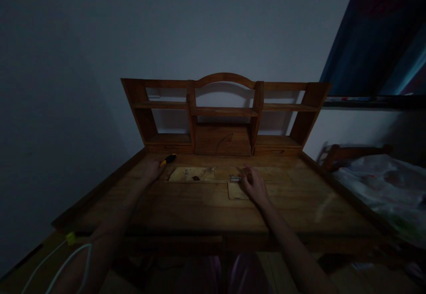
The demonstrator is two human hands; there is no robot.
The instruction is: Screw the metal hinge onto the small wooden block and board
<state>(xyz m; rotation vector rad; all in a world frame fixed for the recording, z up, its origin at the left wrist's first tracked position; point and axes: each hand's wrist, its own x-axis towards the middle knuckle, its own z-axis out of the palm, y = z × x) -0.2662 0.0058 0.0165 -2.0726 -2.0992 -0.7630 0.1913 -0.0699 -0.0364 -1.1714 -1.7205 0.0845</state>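
On the left side of the desk, my left hand [151, 169] has its fingers closed at the yellow end of a yellow-and-black tool [169, 158], whose black end points away from me. The dimness hides its exact kind. Right of centre, my right hand [255, 185] has bent fingers at the right end of a small metal hinge [234, 178]. The hinge lies at the back edge of a small, pale wooden board [236, 192], partly hidden by that hand. Left of the hinge runs a worn, pale strip [189, 174] in the desktop with a dark hole.
The wooden desk [199, 209] carries a shelf unit [224, 112] along its back, against the wall. Raised edges border both sides. A white cord [63, 263] with a yellow piece is at the lower left. Plastic-covered things [382, 183] lie at the right.
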